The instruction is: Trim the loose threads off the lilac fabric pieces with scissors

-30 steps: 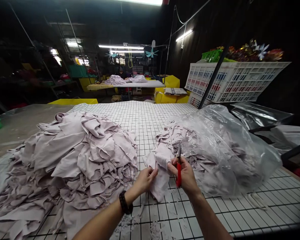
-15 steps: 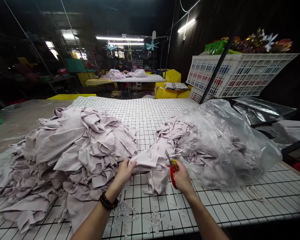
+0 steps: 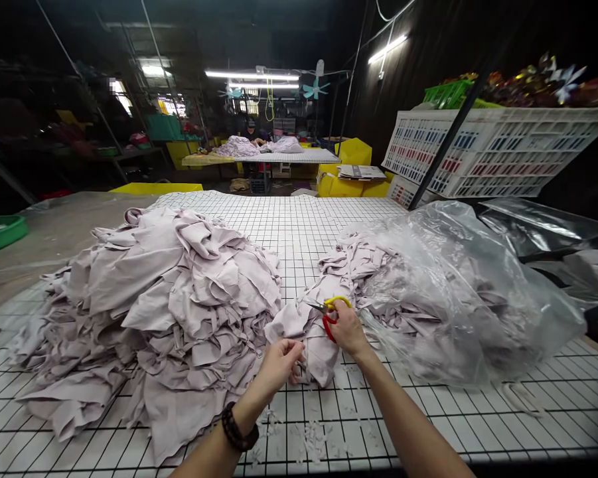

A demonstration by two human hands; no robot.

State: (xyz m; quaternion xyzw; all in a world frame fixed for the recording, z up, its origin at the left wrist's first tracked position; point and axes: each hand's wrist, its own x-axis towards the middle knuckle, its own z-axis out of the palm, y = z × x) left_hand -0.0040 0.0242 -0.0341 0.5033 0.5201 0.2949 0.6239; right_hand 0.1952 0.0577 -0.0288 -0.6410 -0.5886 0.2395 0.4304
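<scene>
My right hand (image 3: 349,330) grips scissors (image 3: 331,312) with one yellow and one red handle loop. Their blades point left, over a pale lilac fabric piece (image 3: 287,320) lying slack on the table. Just below that piece my left hand (image 3: 281,362) is closed, thumb and fingers pinched together. Whatever is in the pinch, a fabric edge or a thread, is too small to make out. A large heap of the same fabric pieces (image 3: 199,279) rises to the left. To the right, more pieces (image 3: 361,255) spill from a clear plastic bag (image 3: 482,299).
Small fabric scraps (image 3: 313,438) litter the grid-patterned tabletop (image 3: 299,232) near me. A green basin (image 3: 2,232) stands at the left. A white crate (image 3: 508,149) and a dark slanted post (image 3: 443,146) are at the right. Behind, a person (image 3: 251,129) sits at another table.
My left hand has let the stretched fabric corner go slack and moved down and right. The scissors have swung from pointing up to pointing left. The view has turned slightly left.
</scene>
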